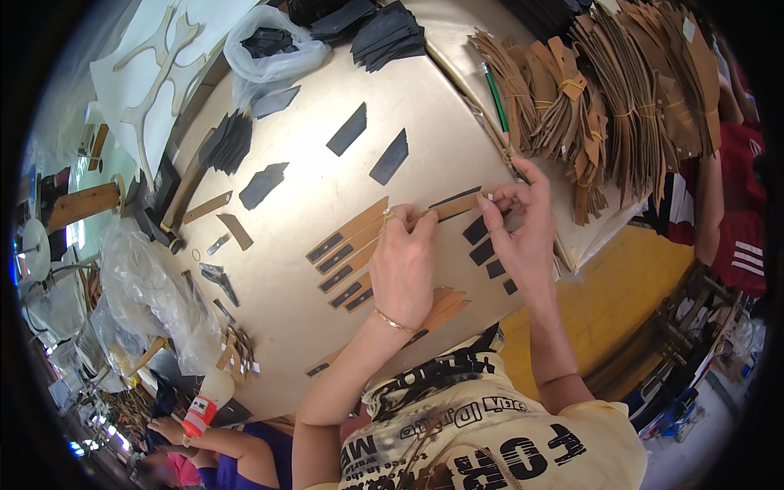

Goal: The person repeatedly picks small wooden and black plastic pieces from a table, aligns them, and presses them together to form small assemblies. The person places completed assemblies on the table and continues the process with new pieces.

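A narrow brown leather strip [459,205] stretches between my two hands, low over the table. My left hand [404,265] is closed, with thumb and fingertips on the strip's left end. At the other end, the thumb and forefinger of my right hand [527,233] pinch it, beside a tiny white spot. Several brown strips with dark patches [336,260] lie side by side left of my left hand, partly covered by it. More brown strips [445,306] lie nearer me, by my left wrist. Small black pieces [480,254] rest in a row beside my right fingers.
Bundled brown leather pieces [621,90] and a green pencil [496,96] occupy the right back. Black pieces [388,37] and a plastic bag [273,49] stand at the far side. A glue bottle [201,412] is at the lower left. Another person [253,453] sits nearby.
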`<action>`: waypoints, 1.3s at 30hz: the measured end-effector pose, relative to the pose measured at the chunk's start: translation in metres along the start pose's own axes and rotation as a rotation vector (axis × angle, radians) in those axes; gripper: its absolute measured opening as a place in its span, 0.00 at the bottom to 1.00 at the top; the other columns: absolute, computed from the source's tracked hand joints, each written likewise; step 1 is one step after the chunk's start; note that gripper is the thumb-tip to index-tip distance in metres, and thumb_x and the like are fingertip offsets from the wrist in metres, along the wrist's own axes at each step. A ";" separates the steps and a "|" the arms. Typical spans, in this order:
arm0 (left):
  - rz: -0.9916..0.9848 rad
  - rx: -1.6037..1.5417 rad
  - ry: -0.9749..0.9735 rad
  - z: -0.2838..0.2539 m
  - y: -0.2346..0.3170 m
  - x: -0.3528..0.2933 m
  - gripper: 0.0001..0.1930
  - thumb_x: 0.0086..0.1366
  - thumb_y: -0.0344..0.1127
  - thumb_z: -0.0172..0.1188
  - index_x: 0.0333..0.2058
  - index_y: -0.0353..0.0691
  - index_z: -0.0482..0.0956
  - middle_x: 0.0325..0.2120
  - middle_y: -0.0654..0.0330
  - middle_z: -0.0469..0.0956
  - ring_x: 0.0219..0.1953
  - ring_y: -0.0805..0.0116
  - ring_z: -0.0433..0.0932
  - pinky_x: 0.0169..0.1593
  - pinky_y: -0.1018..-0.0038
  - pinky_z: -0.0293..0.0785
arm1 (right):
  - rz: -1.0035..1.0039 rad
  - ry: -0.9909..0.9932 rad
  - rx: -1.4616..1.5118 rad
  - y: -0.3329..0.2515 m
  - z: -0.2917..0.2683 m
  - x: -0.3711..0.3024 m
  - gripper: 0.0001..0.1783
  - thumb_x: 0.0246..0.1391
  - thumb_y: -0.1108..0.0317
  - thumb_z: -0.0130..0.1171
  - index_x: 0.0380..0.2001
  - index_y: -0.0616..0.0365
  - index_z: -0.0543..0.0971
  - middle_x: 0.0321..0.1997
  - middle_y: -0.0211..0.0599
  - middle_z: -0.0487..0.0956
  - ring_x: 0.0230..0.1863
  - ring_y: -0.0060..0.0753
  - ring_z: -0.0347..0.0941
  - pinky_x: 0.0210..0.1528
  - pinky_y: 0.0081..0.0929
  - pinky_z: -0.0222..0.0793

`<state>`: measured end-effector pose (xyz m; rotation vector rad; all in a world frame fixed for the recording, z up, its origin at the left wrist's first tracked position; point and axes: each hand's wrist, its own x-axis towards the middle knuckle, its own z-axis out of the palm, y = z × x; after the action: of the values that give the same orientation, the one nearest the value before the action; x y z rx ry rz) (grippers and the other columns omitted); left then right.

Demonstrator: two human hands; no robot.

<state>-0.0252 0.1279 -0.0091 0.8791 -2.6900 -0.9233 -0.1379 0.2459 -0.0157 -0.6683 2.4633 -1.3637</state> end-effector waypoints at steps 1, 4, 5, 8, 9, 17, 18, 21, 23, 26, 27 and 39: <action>0.005 0.007 0.006 0.000 0.000 0.000 0.10 0.59 0.22 0.60 0.39 0.37 0.84 0.36 0.53 0.77 0.33 0.57 0.80 0.34 0.65 0.76 | 0.030 -0.008 0.026 0.001 0.001 0.000 0.32 0.55 0.74 0.63 0.61 0.60 0.64 0.31 0.35 0.79 0.31 0.28 0.74 0.38 0.27 0.72; 0.001 0.015 0.007 0.000 0.000 0.000 0.09 0.59 0.22 0.60 0.38 0.37 0.84 0.36 0.53 0.77 0.33 0.58 0.80 0.34 0.65 0.76 | 0.074 -0.012 0.071 0.004 0.003 0.001 0.31 0.55 0.75 0.63 0.61 0.61 0.63 0.31 0.36 0.79 0.31 0.28 0.74 0.39 0.27 0.72; -0.003 0.014 0.004 -0.001 0.001 0.000 0.09 0.59 0.22 0.60 0.38 0.37 0.84 0.36 0.53 0.77 0.33 0.58 0.80 0.34 0.65 0.76 | 0.087 -0.009 0.079 0.004 0.003 0.001 0.31 0.55 0.75 0.62 0.61 0.61 0.63 0.31 0.36 0.79 0.31 0.28 0.74 0.39 0.27 0.72; -0.070 -0.006 -0.151 -0.004 0.001 -0.001 0.15 0.58 0.24 0.56 0.45 0.37 0.80 0.46 0.49 0.75 0.44 0.52 0.80 0.44 0.62 0.78 | 0.063 -0.010 0.058 0.006 0.004 0.001 0.31 0.56 0.75 0.62 0.61 0.61 0.63 0.31 0.36 0.79 0.31 0.28 0.74 0.39 0.27 0.72; -0.070 -0.004 -0.151 -0.004 0.002 -0.001 0.15 0.58 0.24 0.56 0.45 0.37 0.80 0.46 0.49 0.75 0.44 0.52 0.80 0.44 0.62 0.78 | 0.061 -0.012 0.058 0.006 0.004 0.001 0.31 0.56 0.75 0.62 0.61 0.61 0.63 0.31 0.36 0.79 0.31 0.28 0.74 0.39 0.27 0.72; -0.066 -0.001 -0.148 -0.003 0.001 -0.001 0.15 0.58 0.24 0.56 0.45 0.37 0.80 0.46 0.49 0.75 0.44 0.52 0.80 0.44 0.62 0.79 | 0.044 0.015 0.040 0.007 0.008 -0.001 0.30 0.55 0.76 0.62 0.60 0.62 0.64 0.29 0.36 0.78 0.30 0.29 0.73 0.38 0.28 0.72; -0.045 0.007 -0.094 -0.002 0.001 -0.001 0.13 0.58 0.23 0.58 0.43 0.37 0.81 0.43 0.51 0.75 0.40 0.54 0.80 0.40 0.63 0.78 | 0.035 0.016 0.018 0.007 0.009 -0.001 0.30 0.54 0.76 0.62 0.60 0.62 0.64 0.31 0.36 0.77 0.31 0.30 0.73 0.39 0.29 0.72; -0.005 0.022 0.009 0.001 0.001 0.000 0.10 0.58 0.22 0.61 0.38 0.37 0.84 0.37 0.53 0.77 0.33 0.57 0.80 0.34 0.65 0.77 | 0.008 0.045 -0.066 0.007 0.009 -0.004 0.28 0.53 0.75 0.63 0.57 0.61 0.67 0.37 0.38 0.77 0.36 0.34 0.73 0.42 0.32 0.71; -0.008 0.023 0.004 0.001 0.001 0.000 0.10 0.57 0.22 0.61 0.38 0.37 0.84 0.37 0.53 0.77 0.34 0.57 0.80 0.34 0.65 0.77 | -0.035 0.100 -0.139 0.009 0.010 -0.005 0.25 0.50 0.75 0.64 0.54 0.57 0.72 0.43 0.39 0.76 0.40 0.38 0.72 0.44 0.34 0.70; 0.000 0.028 0.005 0.001 0.001 -0.001 0.10 0.57 0.21 0.61 0.38 0.37 0.84 0.37 0.53 0.77 0.34 0.57 0.80 0.35 0.65 0.77 | -0.214 0.089 -0.405 0.011 0.011 -0.009 0.22 0.45 0.74 0.66 0.47 0.50 0.79 0.51 0.37 0.73 0.48 0.42 0.69 0.50 0.37 0.65; -0.006 0.025 0.000 0.001 0.001 -0.001 0.10 0.57 0.21 0.61 0.38 0.37 0.84 0.37 0.53 0.77 0.35 0.57 0.80 0.35 0.64 0.77 | -0.262 0.082 -0.463 0.011 0.012 -0.011 0.21 0.44 0.75 0.65 0.45 0.50 0.81 0.52 0.36 0.73 0.48 0.42 0.69 0.50 0.38 0.65; -0.179 -0.433 -0.103 -0.017 -0.015 0.011 0.10 0.60 0.21 0.59 0.40 0.31 0.82 0.30 0.51 0.79 0.30 0.58 0.82 0.34 0.68 0.78 | -0.420 -0.142 -0.464 -0.018 0.011 -0.028 0.28 0.42 0.76 0.63 0.52 0.57 0.77 0.51 0.37 0.74 0.50 0.44 0.72 0.50 0.40 0.69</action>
<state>-0.0211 0.1036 -0.0051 0.9996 -2.3677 -1.5521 -0.1043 0.2438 -0.0065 -1.3981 2.6313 -0.8048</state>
